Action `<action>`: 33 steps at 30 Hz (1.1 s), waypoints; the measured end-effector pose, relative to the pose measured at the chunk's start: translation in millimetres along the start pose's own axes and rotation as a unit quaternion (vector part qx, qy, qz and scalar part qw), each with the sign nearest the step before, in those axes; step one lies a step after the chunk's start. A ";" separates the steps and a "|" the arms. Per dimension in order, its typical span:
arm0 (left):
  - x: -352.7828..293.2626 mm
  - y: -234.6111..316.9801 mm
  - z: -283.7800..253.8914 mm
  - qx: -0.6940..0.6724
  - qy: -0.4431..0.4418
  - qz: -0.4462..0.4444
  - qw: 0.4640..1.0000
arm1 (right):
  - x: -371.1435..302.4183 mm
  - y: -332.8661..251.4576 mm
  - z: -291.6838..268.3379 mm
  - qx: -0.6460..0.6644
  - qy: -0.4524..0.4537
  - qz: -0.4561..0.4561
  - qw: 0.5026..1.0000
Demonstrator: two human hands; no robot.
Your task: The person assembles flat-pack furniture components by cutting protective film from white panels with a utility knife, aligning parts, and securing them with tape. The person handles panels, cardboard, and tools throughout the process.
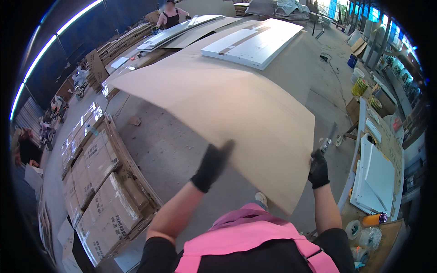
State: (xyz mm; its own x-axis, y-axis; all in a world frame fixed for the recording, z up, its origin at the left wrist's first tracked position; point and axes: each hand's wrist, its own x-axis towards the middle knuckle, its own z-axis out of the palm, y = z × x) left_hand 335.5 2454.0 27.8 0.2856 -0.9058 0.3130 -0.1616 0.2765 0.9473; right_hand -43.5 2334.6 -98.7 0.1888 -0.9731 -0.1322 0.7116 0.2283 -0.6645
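A large tan cardboard sheet is held up in front of me, tilted, with its near corner low by my waist. My left hand, in a black glove, grips the sheet's near left edge with fingers over the top. My right hand, also in a black glove, is at the sheet's right edge, closed around a slim grey tool that sticks upward. Whether the right hand also pinches the sheet I cannot tell.
Stacked wrapped cartons sit on a pallet at my left. A white panel lies on a big cardboard-covered surface ahead. A table at right carries white panels, tape rolls and an orange can. Another person works at the far end.
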 end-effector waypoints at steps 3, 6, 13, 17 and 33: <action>2.7 -1.0 0.0 0.205 -0.094 -0.031 0.974 | -58.5 11.3 20.6 0.064 -0.014 -0.002 0.998; -0.8 2.4 -4.5 0.116 -0.122 0.021 0.986 | -81.7 12.2 19.5 -0.048 -0.003 -0.010 0.999; 62.2 -42.9 -138.9 -0.520 -0.045 -0.159 0.838 | -54.9 41.0 -49.6 -0.093 0.041 -0.132 0.986; 149.2 -86.1 -263.0 -0.564 -0.020 -0.119 0.817 | -41.1 74.8 -96.8 -0.058 0.089 -0.140 0.984; 177.2 -126.0 -326.8 -0.070 -0.249 -0.181 0.949 | -131.8 372.7 107.1 0.223 0.383 -0.259 0.858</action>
State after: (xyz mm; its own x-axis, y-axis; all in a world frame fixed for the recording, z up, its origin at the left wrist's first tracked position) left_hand 715.2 2363.7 -14.0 -0.1892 -0.9793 -0.0711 -0.0003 -0.0724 0.9974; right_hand 269.3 2551.3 -250.2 -0.6108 -0.6432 -0.4619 0.7855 -0.4186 -0.4558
